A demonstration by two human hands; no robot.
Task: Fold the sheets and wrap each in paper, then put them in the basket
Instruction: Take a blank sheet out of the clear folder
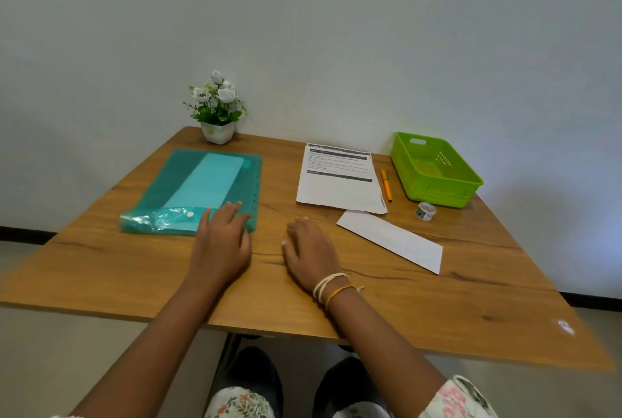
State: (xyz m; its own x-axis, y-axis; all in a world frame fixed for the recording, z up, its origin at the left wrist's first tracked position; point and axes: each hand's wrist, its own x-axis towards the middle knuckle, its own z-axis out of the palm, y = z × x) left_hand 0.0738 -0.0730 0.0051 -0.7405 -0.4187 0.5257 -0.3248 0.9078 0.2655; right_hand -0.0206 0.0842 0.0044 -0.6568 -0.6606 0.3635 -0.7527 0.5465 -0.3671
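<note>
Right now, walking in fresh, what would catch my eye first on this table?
Probably the bright green basket at the far right corner, empty, and the teal plastic folder lying flat at the left, with the left hand resting on its near edge. Between them lie printed sheets, and a potted white flower plant stands against the wall.
</note>
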